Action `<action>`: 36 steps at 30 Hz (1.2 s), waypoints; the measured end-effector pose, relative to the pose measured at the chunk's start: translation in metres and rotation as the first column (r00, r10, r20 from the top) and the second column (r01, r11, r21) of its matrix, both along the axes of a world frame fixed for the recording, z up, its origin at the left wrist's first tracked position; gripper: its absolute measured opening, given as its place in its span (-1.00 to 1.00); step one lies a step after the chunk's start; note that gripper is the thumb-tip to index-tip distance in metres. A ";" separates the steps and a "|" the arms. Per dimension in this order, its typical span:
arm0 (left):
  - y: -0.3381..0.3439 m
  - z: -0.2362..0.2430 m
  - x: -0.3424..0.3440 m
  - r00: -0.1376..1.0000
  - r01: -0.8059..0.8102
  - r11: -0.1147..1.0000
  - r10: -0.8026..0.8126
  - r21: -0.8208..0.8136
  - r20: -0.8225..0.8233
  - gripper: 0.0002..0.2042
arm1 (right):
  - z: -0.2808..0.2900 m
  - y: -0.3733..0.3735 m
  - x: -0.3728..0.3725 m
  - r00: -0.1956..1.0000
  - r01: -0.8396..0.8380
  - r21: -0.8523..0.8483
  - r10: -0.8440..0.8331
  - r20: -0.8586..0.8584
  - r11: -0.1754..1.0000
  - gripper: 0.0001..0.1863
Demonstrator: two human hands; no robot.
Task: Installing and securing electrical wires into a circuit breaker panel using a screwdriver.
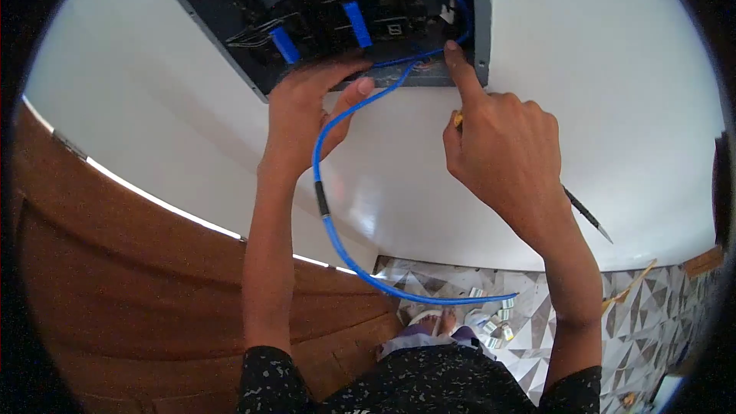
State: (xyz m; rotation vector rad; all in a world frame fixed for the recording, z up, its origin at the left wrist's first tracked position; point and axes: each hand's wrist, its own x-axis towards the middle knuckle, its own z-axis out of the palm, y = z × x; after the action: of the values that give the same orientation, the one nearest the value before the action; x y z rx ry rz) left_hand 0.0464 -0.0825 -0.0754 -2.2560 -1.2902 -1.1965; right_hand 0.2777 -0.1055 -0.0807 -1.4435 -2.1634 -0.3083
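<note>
A: Where is the blue cable [332, 235]?

B: It comes out at the low edge of the dark box [481, 15], in the space between the two hands. Then it bends left, goes in front of the thumb side of the left hand [303, 107], and makes a big loop in the air. Its loose end is down below the right hand [510, 149], to the left of that arm.

A: Is the left hand holding it?

B: I can't tell. Its fingers are blurry and go over the edge of the box. Its thumb sticks out away from them, very close to the cable.

A: And the right hand?

B: It is curled around a thin tool [584, 211]. A dark stick with a pointy tip pokes out behind the hand, and a bit of yellow peeks out by the thumb. One finger is stretched out straight. Its tip is at a blue wire [466, 19] in the low right corner of the box. I can't tell if that wire is part of the same cable.

A: What else is there?

B: A black band [321, 199] goes around the cable. Fat blue strips [356, 24] sit inside the box. The white wall [629, 69] is around it, and the floor [652, 318] has gray and white shapes.
</note>
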 end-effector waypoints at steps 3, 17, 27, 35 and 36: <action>0.000 -0.002 -0.002 1.000 -0.023 0.999 0.023 -0.044 -0.001 -0.65 | -0.003 0.001 0.003 0.998 -0.044 -0.005 0.043 -0.041 0.999 -0.26; -0.013 0.024 -0.014 0.986 -0.090 0.917 0.136 -0.388 0.093 -0.54 | -0.006 0.003 0.024 0.822 -0.340 0.250 0.416 -0.389 0.907 -0.56; -0.007 0.027 -0.019 0.997 0.039 0.911 -0.011 -0.410 0.070 -0.53 | -0.001 0.013 -0.003 0.928 -0.182 0.323 0.271 -0.255 0.929 -0.63; -0.011 0.022 -0.010 0.985 -0.136 0.922 0.164 -0.361 0.047 -0.63 | 0.003 0.002 0.014 0.707 -0.385 0.207 0.431 -0.561 0.900 -0.73; -0.015 0.020 -0.015 0.985 -0.140 0.923 0.167 -0.360 0.045 -0.63 | 0.004 -0.003 0.018 0.619 -0.454 0.186 0.458 -0.638 0.872 -0.75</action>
State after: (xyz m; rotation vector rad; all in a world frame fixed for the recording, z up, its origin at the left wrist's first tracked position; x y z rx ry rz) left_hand 0.0309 -0.0972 -0.0550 -2.3071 -1.8044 -1.0712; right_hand 0.2960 -0.1088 -0.0767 -0.7500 -1.8031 0.3555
